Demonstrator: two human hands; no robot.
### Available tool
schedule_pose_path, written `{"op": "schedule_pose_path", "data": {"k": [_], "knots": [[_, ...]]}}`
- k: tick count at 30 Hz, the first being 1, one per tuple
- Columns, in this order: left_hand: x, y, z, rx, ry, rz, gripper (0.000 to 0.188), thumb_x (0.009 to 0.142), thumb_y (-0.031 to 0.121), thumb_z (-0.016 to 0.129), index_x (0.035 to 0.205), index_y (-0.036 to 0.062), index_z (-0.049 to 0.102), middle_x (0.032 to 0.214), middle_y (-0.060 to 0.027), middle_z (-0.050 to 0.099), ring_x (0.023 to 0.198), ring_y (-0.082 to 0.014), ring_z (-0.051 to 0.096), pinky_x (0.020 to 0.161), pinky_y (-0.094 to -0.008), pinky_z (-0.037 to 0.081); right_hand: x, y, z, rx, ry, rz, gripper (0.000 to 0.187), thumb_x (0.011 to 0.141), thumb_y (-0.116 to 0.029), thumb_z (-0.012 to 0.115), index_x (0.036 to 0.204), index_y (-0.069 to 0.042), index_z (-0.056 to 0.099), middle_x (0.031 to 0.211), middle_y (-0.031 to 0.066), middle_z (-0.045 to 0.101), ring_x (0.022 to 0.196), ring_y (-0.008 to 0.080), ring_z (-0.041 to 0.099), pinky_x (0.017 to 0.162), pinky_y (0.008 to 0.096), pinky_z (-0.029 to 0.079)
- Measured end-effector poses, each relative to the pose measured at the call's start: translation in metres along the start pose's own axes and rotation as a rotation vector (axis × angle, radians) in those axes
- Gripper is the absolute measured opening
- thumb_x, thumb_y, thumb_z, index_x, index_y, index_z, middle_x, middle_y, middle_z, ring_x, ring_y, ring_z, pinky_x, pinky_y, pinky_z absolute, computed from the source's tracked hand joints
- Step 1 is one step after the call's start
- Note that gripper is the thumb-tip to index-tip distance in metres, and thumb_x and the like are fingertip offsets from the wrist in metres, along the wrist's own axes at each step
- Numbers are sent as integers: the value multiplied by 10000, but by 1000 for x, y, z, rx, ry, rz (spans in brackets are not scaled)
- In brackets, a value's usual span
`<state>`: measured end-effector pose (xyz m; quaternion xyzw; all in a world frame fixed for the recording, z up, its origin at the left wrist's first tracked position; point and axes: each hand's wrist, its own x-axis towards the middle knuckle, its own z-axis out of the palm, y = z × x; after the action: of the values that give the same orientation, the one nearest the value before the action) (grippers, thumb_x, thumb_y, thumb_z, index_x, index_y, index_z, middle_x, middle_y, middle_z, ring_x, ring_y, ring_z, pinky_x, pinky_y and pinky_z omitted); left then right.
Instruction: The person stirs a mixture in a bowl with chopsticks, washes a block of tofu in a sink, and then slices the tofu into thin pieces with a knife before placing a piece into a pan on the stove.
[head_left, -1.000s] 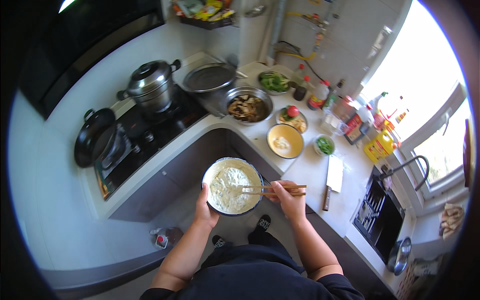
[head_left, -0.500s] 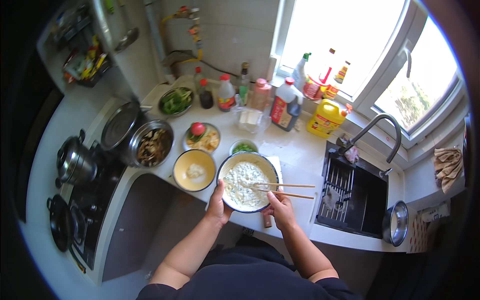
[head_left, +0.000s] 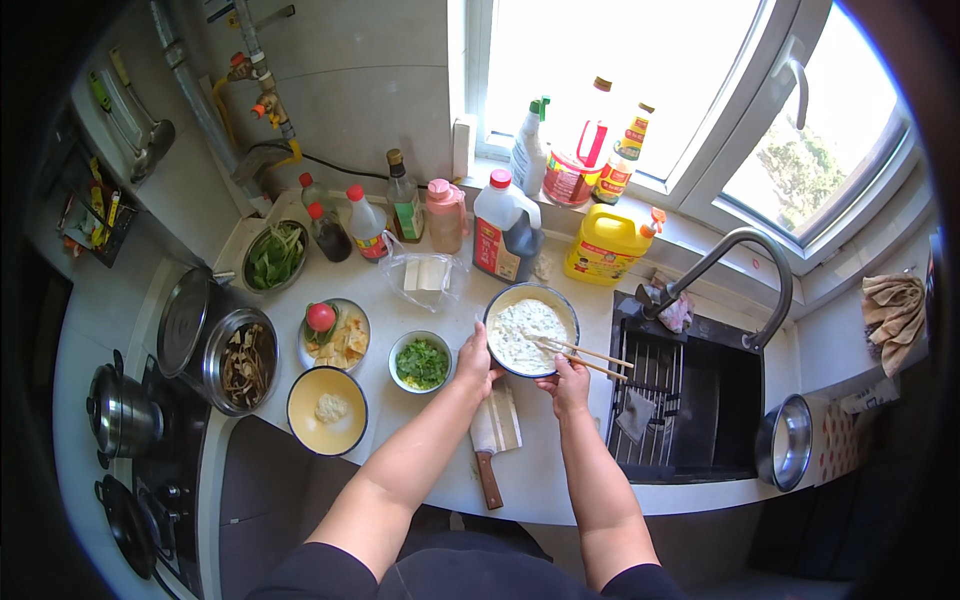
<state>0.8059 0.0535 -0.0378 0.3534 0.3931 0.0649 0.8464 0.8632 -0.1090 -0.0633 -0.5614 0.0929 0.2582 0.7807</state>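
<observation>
Both my hands hold a dark-rimmed bowl (head_left: pixel 571 308) of thick white mixture (head_left: pixel 530 336) flecked with green, out over the far part of the counter. My left hand (head_left: pixel 477 361) grips its left side. At the near right edge, my right hand (head_left: pixel 567 387) clasps the bowl, fingers partly hidden beneath it. A pair of wooden chopsticks (head_left: pixel 598 357) leans in the mixture and sticks out to the right, above my right hand. Between my forearms lies a cleaver (head_left: pixel 496 422) with a brown wooden handle. Left of my left hand stands a small bowl of chopped greens (head_left: pixel 421 364).
Leftward are a yellow bowl (head_left: pixel 328 440) with a white lump, a plate (head_left: pixel 362 326) with a tomato, and a metal pot (head_left: pixel 241 362) of brown pieces. Several bottles line the back, including a yellow jug (head_left: pixel 606 246). A black sink (head_left: pixel 715 400) with a curved faucet (head_left: pixel 785 275) is at right.
The bowl has moved away from my body and rightward over the counter, both hands still on it. The cleaver and the bowl of greens, partly covered before, now show fully. The view has shifted.
</observation>
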Motion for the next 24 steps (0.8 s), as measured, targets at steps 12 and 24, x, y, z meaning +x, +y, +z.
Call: {"op": "schedule_pose_path", "data": {"k": [12,24], "knots": [[42,-14,-7,-70,-95,-85,373,1008,245,305,1353,127,385,1241,-93,547,1111,-259,556,892,-491,458,22,6,-9,58,5,55,350,894,-274,633,1162,-97,494,900,60,623,578,148,626,469,221,531],[43,-28,2,-24,176,-76,257,967,135,441,1191,11,442,1108,-130,567,959,-266,613,746,-477,559,2,15,15,-35,292,359,384,762,-200,779,1020,-71,525,703,18,575,421,99,488,337,194,389]]}}
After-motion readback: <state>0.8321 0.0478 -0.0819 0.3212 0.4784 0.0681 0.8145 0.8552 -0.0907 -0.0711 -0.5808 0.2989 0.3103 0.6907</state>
